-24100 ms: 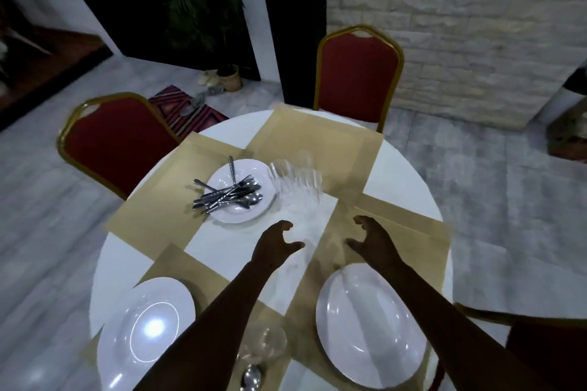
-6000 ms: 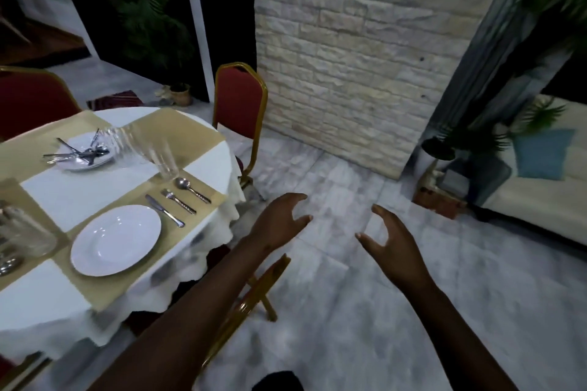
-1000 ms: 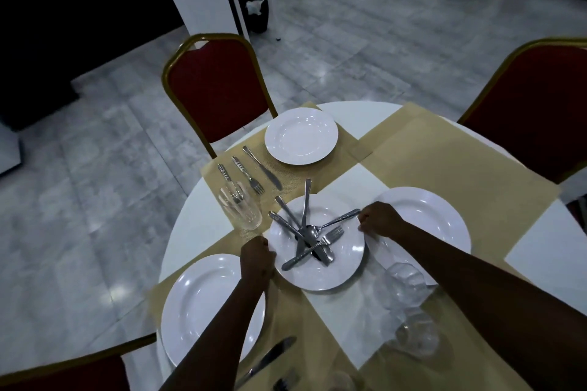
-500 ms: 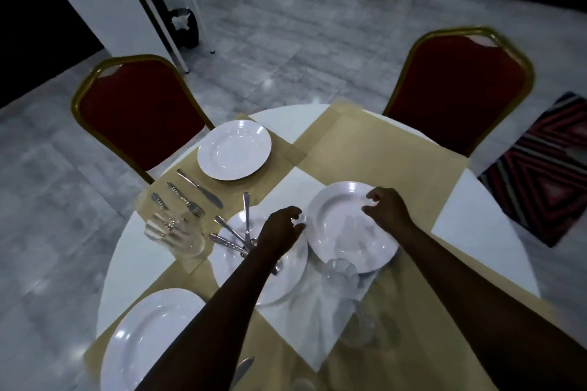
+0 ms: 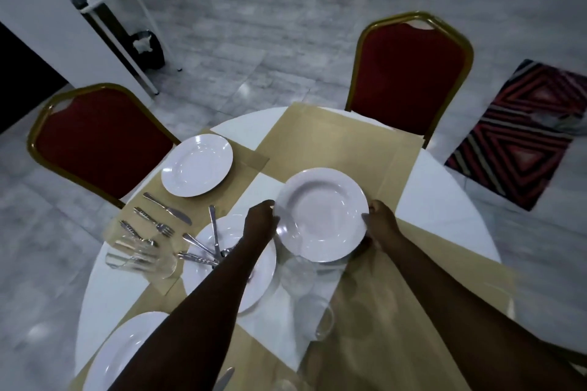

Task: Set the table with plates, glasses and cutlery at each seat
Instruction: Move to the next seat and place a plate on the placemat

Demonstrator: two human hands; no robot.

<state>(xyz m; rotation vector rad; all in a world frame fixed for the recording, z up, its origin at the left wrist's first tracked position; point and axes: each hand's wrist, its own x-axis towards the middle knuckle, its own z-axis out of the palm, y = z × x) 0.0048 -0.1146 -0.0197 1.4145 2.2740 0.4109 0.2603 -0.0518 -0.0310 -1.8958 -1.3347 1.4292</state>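
Head view: hands (image 5: 320, 225) at plate (image 5: 320, 214) rim.

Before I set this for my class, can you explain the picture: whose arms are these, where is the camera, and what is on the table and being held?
No machine here: a person wears a camera on the head, looking down at their own arms. The left hand and right hand hold a white plate by its rim, a two-handed grip, over the round table. Beside it a second plate carries loose cutlery. The far-left seat has a plate, cutlery and a glass.
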